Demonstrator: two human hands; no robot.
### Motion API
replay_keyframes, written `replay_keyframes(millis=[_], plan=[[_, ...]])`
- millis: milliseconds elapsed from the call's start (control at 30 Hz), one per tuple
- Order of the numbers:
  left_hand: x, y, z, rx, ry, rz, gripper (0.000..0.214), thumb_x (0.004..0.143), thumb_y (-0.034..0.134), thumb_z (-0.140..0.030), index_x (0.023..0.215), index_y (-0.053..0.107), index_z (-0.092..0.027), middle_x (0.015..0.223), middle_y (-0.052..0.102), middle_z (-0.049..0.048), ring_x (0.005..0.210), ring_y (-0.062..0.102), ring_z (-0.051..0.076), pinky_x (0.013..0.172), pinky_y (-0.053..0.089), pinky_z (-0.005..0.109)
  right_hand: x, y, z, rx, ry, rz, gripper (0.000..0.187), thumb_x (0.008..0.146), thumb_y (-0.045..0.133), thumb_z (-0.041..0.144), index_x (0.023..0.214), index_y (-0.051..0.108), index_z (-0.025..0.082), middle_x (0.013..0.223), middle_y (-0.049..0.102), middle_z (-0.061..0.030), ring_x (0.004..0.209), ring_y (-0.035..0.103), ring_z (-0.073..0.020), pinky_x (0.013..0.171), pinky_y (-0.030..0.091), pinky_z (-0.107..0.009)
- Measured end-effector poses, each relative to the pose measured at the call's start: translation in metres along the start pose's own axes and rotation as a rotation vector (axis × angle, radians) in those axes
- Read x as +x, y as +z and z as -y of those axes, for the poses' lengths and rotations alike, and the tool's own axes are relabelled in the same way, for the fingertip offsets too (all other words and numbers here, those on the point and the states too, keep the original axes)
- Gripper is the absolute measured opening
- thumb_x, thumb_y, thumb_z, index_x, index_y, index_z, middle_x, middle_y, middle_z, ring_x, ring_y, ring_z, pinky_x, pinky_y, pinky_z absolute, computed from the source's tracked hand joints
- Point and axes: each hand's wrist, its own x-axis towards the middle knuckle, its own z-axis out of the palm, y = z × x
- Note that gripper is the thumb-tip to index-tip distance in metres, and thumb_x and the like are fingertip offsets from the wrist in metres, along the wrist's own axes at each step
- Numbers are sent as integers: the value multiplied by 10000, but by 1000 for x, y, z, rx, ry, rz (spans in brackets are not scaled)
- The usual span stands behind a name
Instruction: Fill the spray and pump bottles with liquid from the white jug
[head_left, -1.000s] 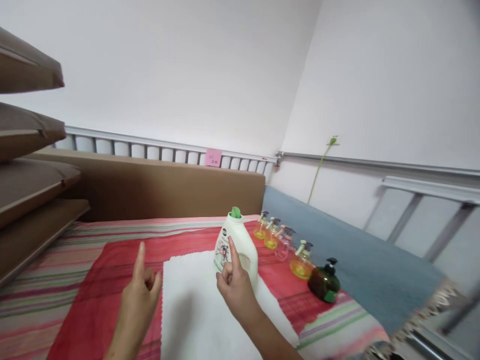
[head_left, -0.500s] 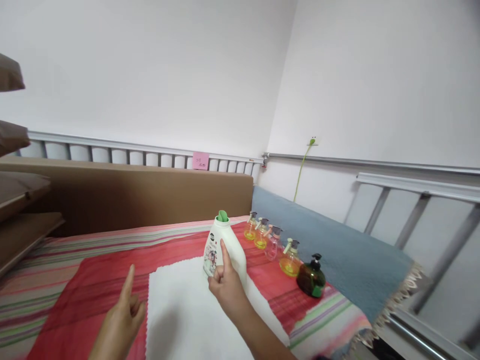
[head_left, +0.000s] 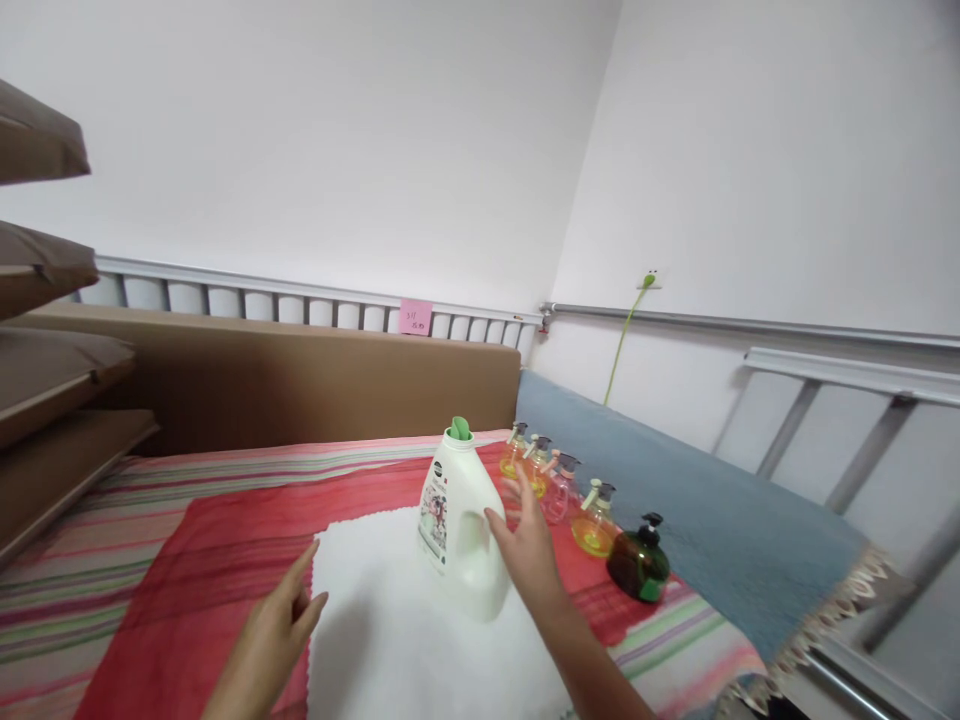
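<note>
A white detergent bottle (head_left: 459,535) with a green cap stands upright on a white towel (head_left: 397,640). My right hand (head_left: 525,545) is beside the bottle's right side by its handle, fingers spread and open, holding nothing. My left hand (head_left: 285,615) hovers low over the towel's left edge and the red cloth (head_left: 217,560), fingers loosely stretched out, empty.
A row of several small pump bottles with yellow liquid (head_left: 559,485) and a dark green pump bottle (head_left: 637,563) stand right of the big bottle. A blue blanket (head_left: 697,510) lies at the right. Brown board (head_left: 262,380) stands behind, brown shelves (head_left: 45,350) at the left.
Both hands dropped their raised index fingers. My right hand moved from in front of the bottle to its right side and opened. My left hand lowered and flattened.
</note>
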Motion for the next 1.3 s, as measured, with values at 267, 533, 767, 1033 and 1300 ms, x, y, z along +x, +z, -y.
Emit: replay_keyframes(millis=[267, 533, 767, 1033, 1300], plan=[[2, 16, 14, -138, 10, 32, 516, 724, 503, -480, 1158, 565, -208, 757, 662, 10, 659, 617, 180, 640, 493, 291, 12, 1, -37, 217, 359, 255, 140, 783, 639, 231, 872, 615, 127, 813, 675, -13, 711, 637, -148, 708, 521, -346], [-5, 19, -5, -164, 52, 8, 469, 725, 542, -407, 1140, 591, -196, 953, 694, 83, 840, 637, 228, 744, 517, 369, -28, 65, -10, 529, 439, 254, 193, 738, 660, 240, 888, 574, 155, 723, 630, 26, 711, 616, -144, 709, 494, -314], [-31, 37, -45, -381, 85, 270, 758, 643, 602, -124, 1354, 367, -245, 1307, 509, 87, 1149, 492, 229, 952, 414, 389, -94, 87, 13, 510, 426, 332, 318, 655, 690, 278, 941, 610, 165, 855, 699, -32, 888, 623, -230, 822, 446, -327], [-41, 41, -72, -504, 153, 152, 637, 680, 538, -40, 1288, 436, -200, 1209, 524, 93, 1129, 479, 216, 992, 377, 352, -109, 88, 11, 383, 380, 517, 420, 666, 637, 317, 1052, 597, 158, 1044, 690, -76, 1055, 578, -290, 950, 406, -392], [-35, 49, -73, -459, 126, 34, 611, 609, 480, 29, 1189, 480, -164, 1144, 552, 87, 1082, 509, 210, 964, 396, 338, -97, 31, -48, 90, 204, 628, 422, 685, 638, 416, 1070, 638, 244, 1159, 657, -80, 1086, 589, -275, 904, 503, -341]])
